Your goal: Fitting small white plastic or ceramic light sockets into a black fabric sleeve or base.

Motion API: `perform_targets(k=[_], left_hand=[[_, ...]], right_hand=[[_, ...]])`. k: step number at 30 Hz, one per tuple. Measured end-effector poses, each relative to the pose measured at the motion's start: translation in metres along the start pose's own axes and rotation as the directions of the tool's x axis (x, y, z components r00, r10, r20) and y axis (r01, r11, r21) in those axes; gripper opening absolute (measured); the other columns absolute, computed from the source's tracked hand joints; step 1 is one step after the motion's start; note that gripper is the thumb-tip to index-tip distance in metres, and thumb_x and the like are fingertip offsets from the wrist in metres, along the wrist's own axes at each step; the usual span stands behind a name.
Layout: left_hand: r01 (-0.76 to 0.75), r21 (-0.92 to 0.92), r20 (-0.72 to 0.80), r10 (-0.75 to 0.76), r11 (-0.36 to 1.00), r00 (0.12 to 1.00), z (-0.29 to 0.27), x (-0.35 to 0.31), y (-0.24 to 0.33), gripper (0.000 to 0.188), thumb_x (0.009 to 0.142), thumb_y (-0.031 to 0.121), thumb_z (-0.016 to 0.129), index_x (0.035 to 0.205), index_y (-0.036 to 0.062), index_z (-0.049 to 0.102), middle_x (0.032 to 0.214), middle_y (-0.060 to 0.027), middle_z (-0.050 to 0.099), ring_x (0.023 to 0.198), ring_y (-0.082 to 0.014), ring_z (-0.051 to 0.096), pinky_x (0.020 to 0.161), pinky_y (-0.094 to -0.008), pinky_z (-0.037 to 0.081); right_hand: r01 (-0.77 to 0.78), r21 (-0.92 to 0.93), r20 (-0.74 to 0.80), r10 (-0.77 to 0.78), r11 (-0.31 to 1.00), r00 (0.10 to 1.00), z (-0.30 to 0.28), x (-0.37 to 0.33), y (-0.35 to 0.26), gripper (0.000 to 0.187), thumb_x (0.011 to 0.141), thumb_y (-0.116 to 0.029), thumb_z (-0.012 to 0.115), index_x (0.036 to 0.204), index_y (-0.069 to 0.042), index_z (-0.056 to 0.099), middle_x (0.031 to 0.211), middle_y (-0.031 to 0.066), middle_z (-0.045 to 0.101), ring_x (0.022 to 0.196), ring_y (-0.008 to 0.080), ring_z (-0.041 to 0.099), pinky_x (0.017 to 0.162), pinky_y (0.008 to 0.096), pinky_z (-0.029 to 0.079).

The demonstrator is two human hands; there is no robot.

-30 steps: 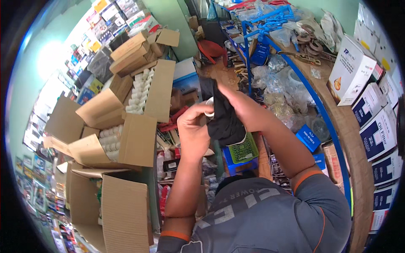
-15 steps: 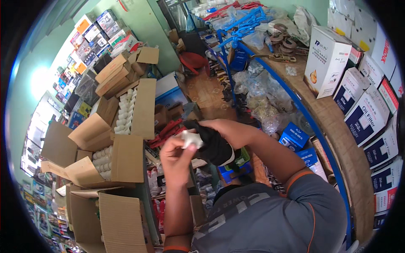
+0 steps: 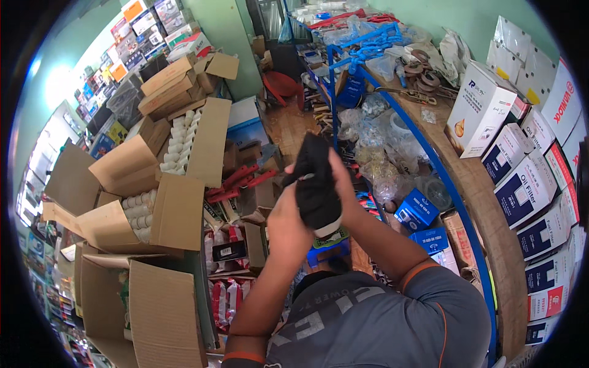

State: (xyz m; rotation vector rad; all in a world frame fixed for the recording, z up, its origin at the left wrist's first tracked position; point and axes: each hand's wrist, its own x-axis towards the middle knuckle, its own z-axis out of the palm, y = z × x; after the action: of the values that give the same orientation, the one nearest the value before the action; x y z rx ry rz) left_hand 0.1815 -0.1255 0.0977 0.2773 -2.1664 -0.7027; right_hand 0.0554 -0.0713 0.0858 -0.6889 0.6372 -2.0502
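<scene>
And here we have the black cloth piece (image 3: pixel 316 190) up in mid-air, long axis running away from our grey shirt (image 3: pixel 383 319), our left hand (image 3: pixel 288 218) grasping its left flank, our right hand (image 3: pixel 343 187) clasping its right, neither nearer.

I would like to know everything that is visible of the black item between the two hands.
The black item looks like soft, matte fabric, creased and gathered into a longish bundle, with a pale edge at its lower end. It is held in front of the person, lengthwise nearly upright in the picture. The left hand and right hand both touch it. Its inside is hidden.
</scene>
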Motion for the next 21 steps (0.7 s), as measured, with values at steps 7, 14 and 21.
perform_targets(k=[7, 14, 21], left_hand=[[-0.102, -0.164, -0.008, 0.102, 0.981, 0.995, 0.011, -0.006, 0.005, 0.049, 0.077, -0.019, 0.058, 0.124, -0.0035, 0.055, 0.112, -0.0169, 0.057, 0.093, -0.0293, 0.067, 0.081, -0.0378, 0.054], [-0.026, -0.29, -0.023, 0.02, 0.957, 1.0, 0.016, -0.004, 0.002, 0.044, 0.079, -0.015, 0.064, 0.121, 0.0002, 0.058, 0.11, -0.0148, 0.059, 0.086, -0.0214, 0.069, 0.073, -0.0313, 0.055], [-0.02, -0.352, -0.027, 0.011, 0.936, 1.0, 0.011, 0.002, -0.007, 0.039, 0.084, -0.01, 0.067, 0.122, -0.0004, 0.062, 0.109, -0.0113, 0.06, 0.079, -0.0128, 0.065, 0.066, -0.0243, 0.053]], right_hand=[[0.431, -0.456, 0.039, -0.467, 0.778, 0.883, -0.022, 0.002, -0.016, 0.023, 0.098, -0.011, 0.051, 0.12, -0.005, 0.054, 0.098, 0.0108, 0.067, 0.085, 0.0195, 0.069, 0.074, 0.0314, 0.058], [0.516, -0.424, 0.098, -0.528, 0.745, 0.844, -0.037, 0.003, -0.01, 0.017, 0.079, -0.005, 0.07, 0.093, -0.003, 0.06, 0.089, 0.0037, 0.064, 0.081, 0.0108, 0.064, 0.069, 0.0259, 0.052], [0.357, -0.321, 0.131, -0.332, 0.877, 0.934, -0.036, 0.018, -0.022, 0.012, 0.091, -0.01, 0.061, 0.098, -0.001, 0.06, 0.082, 0.0075, 0.068, 0.074, 0.0156, 0.067, 0.065, 0.0271, 0.054]])
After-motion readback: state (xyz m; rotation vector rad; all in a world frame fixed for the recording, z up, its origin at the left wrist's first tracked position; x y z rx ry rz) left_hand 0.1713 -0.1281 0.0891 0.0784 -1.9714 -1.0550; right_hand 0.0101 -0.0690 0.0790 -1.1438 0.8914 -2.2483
